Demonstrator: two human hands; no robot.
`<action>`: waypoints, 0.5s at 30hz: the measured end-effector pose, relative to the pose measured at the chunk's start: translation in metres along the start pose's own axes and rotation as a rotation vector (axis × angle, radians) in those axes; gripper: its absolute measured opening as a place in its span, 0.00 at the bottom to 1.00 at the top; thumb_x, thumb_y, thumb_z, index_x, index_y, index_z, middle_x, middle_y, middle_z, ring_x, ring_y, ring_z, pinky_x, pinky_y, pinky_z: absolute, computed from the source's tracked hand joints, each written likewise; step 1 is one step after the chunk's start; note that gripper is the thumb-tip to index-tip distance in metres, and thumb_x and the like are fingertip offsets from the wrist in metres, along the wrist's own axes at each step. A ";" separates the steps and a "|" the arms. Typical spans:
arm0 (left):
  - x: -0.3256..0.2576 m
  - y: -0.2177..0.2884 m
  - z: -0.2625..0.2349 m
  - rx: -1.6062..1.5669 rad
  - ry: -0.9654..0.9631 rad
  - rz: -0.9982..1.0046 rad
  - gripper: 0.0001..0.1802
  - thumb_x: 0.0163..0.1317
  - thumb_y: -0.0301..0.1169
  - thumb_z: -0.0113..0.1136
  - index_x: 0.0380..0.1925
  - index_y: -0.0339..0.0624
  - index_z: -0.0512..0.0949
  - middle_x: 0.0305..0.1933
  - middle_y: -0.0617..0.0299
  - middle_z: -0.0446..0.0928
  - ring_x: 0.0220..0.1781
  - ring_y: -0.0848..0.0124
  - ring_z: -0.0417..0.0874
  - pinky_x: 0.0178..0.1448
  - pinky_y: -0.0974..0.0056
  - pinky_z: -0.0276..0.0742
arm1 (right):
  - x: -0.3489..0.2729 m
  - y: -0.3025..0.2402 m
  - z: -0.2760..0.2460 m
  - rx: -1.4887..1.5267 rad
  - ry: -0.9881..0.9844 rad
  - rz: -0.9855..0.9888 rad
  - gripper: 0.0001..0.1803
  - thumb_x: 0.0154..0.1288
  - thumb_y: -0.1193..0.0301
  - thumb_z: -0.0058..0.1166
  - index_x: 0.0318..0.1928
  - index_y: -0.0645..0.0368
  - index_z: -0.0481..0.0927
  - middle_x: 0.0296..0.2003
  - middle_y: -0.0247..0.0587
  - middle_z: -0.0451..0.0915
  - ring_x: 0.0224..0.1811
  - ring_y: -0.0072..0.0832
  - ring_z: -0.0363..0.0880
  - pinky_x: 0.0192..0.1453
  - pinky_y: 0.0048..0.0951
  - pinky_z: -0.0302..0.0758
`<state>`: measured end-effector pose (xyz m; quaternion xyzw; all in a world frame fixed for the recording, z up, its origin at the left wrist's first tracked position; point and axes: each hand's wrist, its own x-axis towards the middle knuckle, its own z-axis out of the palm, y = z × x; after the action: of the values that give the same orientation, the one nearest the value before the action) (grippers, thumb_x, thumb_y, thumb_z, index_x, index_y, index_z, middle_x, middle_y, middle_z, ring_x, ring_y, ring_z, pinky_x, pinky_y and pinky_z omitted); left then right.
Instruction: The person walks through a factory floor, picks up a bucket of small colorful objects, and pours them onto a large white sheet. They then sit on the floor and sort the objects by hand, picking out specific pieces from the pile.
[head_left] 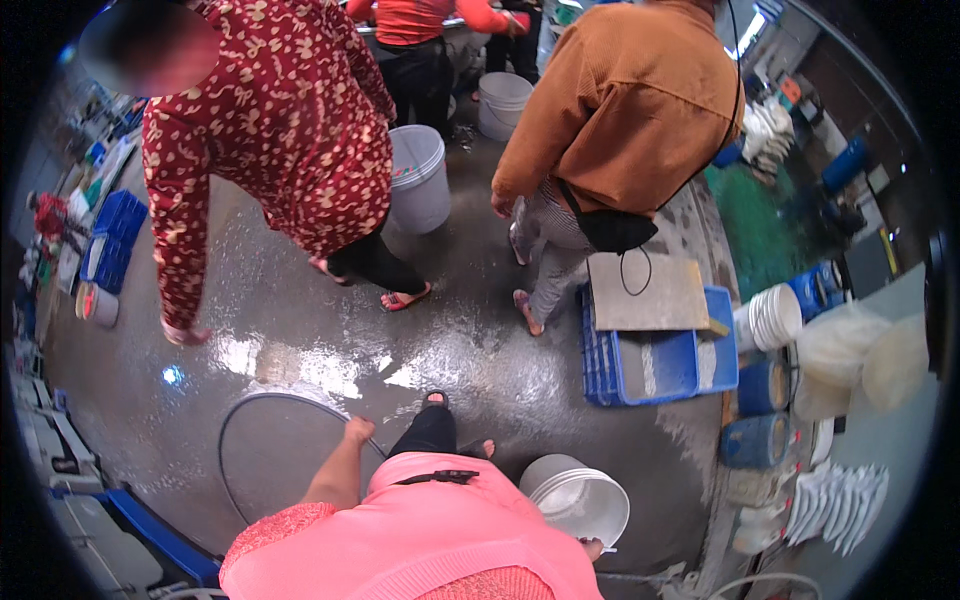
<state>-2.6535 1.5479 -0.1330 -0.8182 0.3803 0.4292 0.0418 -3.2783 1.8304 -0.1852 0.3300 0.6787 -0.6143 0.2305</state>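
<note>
My left hand (358, 430) is closed around a dark hose (222, 450), which loops out over the wet floor to the left. A whitish streak, perhaps water, shows along the top of that loop; the hose's end is hard to make out. At my lower right, my right hand (593, 548) grips the near rim of a white bucket (542, 478). The bucket is tilted with its mouth toward me, and its visible inside is pale. Part of my right hand is hidden by the pink garment and the rim.
Ahead stand a person in a red patterned top (290, 130) and another in a brown jacket (630, 110). A white pail (418, 180) stands between them. Blue crates (650, 385) with a board (645, 290) are at right, near stacked buckets (770, 318). The concrete floor (480, 370) is wet.
</note>
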 end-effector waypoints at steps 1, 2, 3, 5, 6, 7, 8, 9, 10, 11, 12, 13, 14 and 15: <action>-0.014 0.007 0.013 0.080 -0.016 0.042 0.20 0.50 0.40 0.43 0.38 0.43 0.77 0.46 0.49 0.73 0.51 0.58 0.73 0.53 0.61 0.68 | 0.004 -0.009 0.017 0.045 -0.033 0.015 0.07 0.57 0.67 0.39 0.28 0.56 0.60 0.16 0.33 0.58 0.16 0.26 0.61 0.22 0.30 0.61; -0.023 0.010 0.022 0.169 -0.038 0.085 0.20 0.50 0.40 0.42 0.39 0.43 0.77 0.47 0.50 0.73 0.52 0.58 0.72 0.54 0.61 0.68 | -0.004 -0.017 0.028 0.058 -0.025 0.004 0.08 0.57 0.66 0.39 0.27 0.55 0.59 0.15 0.31 0.58 0.14 0.24 0.59 0.20 0.28 0.59; -0.024 -0.006 0.022 0.261 -0.100 0.122 0.20 0.51 0.40 0.42 0.39 0.44 0.77 0.48 0.50 0.72 0.52 0.59 0.72 0.54 0.62 0.68 | -0.043 -0.025 0.052 0.057 -0.009 0.001 0.08 0.58 0.66 0.39 0.27 0.54 0.59 0.13 0.30 0.57 0.13 0.23 0.57 0.18 0.27 0.57; -0.017 -0.005 0.018 0.456 -0.262 0.262 0.20 0.52 0.41 0.42 0.39 0.44 0.77 0.49 0.50 0.72 0.53 0.59 0.72 0.54 0.62 0.68 | -0.116 -0.064 0.085 0.112 0.015 -0.052 0.09 0.59 0.64 0.39 0.25 0.52 0.58 0.11 0.27 0.56 0.10 0.20 0.54 0.14 0.24 0.54; -0.010 0.026 -0.005 0.282 -0.144 0.210 0.20 0.52 0.42 0.42 0.39 0.45 0.77 0.47 0.50 0.73 0.52 0.59 0.72 0.54 0.62 0.68 | -0.151 -0.096 0.103 0.170 0.008 -0.103 0.10 0.60 0.64 0.39 0.25 0.51 0.58 0.10 0.25 0.55 0.08 0.18 0.53 0.13 0.22 0.52; -0.004 0.038 -0.018 0.100 -0.026 0.138 0.20 0.53 0.42 0.42 0.40 0.46 0.77 0.46 0.50 0.74 0.51 0.58 0.73 0.53 0.62 0.69 | -0.173 -0.116 0.112 0.227 -0.026 -0.155 0.11 0.60 0.64 0.40 0.24 0.50 0.58 0.09 0.25 0.54 0.08 0.18 0.51 0.12 0.21 0.51; 0.012 0.035 -0.022 -0.065 0.024 0.119 0.20 0.53 0.43 0.43 0.39 0.45 0.77 0.42 0.50 0.75 0.48 0.57 0.75 0.52 0.61 0.70 | -0.198 -0.137 0.125 0.273 -0.081 -0.221 0.12 0.61 0.63 0.40 0.23 0.50 0.58 0.09 0.24 0.53 0.08 0.17 0.50 0.11 0.21 0.49; 0.028 0.036 -0.026 -0.200 0.078 0.094 0.20 0.53 0.45 0.45 0.39 0.45 0.77 0.39 0.50 0.77 0.46 0.56 0.76 0.51 0.61 0.71 | -0.210 -0.146 0.128 0.320 -0.113 -0.266 0.13 0.61 0.63 0.40 0.22 0.50 0.58 0.09 0.23 0.53 0.07 0.16 0.49 0.10 0.20 0.47; 0.036 0.042 -0.037 -0.149 0.107 0.100 0.20 0.53 0.44 0.45 0.38 0.45 0.77 0.40 0.50 0.76 0.47 0.57 0.75 0.52 0.60 0.70 | -0.219 -0.155 0.132 0.331 -0.139 -0.284 0.14 0.61 0.64 0.41 0.20 0.49 0.58 0.09 0.23 0.51 0.07 0.16 0.47 0.10 0.20 0.46; 0.039 0.046 -0.043 -0.101 0.174 0.159 0.19 0.53 0.43 0.45 0.38 0.46 0.77 0.42 0.51 0.75 0.48 0.57 0.75 0.53 0.60 0.69 | -0.226 -0.166 0.136 0.341 -0.164 -0.301 0.15 0.61 0.64 0.41 0.19 0.49 0.58 0.08 0.23 0.50 0.07 0.16 0.46 0.10 0.20 0.45; 0.051 0.043 -0.048 -0.090 0.174 0.165 0.18 0.52 0.42 0.46 0.39 0.48 0.77 0.44 0.52 0.75 0.49 0.58 0.74 0.54 0.61 0.68 | -0.233 -0.171 0.141 0.350 -0.196 -0.310 0.16 0.61 0.65 0.42 0.18 0.48 0.57 0.08 0.22 0.48 0.06 0.16 0.44 0.09 0.20 0.44; 0.055 0.058 -0.055 -0.103 0.153 0.191 0.18 0.52 0.41 0.46 0.40 0.48 0.77 0.43 0.53 0.75 0.49 0.58 0.75 0.54 0.62 0.68 | -0.244 -0.182 0.150 0.354 -0.224 -0.367 0.16 0.61 0.65 0.43 0.18 0.49 0.58 0.09 0.22 0.48 0.07 0.15 0.44 0.10 0.20 0.42; 0.055 0.073 -0.059 -0.115 0.132 0.217 0.18 0.52 0.41 0.47 0.40 0.48 0.77 0.43 0.54 0.76 0.48 0.59 0.75 0.54 0.62 0.68 | -0.256 -0.192 0.158 0.357 -0.251 -0.424 0.16 0.61 0.64 0.43 0.18 0.49 0.58 0.09 0.22 0.48 0.07 0.15 0.43 0.10 0.20 0.41; 0.048 0.082 -0.057 -0.148 0.113 0.203 0.18 0.52 0.41 0.48 0.40 0.48 0.77 0.43 0.54 0.76 0.48 0.59 0.75 0.54 0.63 0.68 | -0.265 -0.198 0.161 0.359 -0.274 -0.479 0.16 0.60 0.64 0.44 0.18 0.49 0.59 0.09 0.22 0.48 0.08 0.14 0.42 0.11 0.19 0.40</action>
<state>-2.6524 1.4389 -0.1114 -0.7994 0.4300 0.4112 -0.0838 -3.2587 1.6227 0.1175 0.1108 0.5807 -0.7994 0.1070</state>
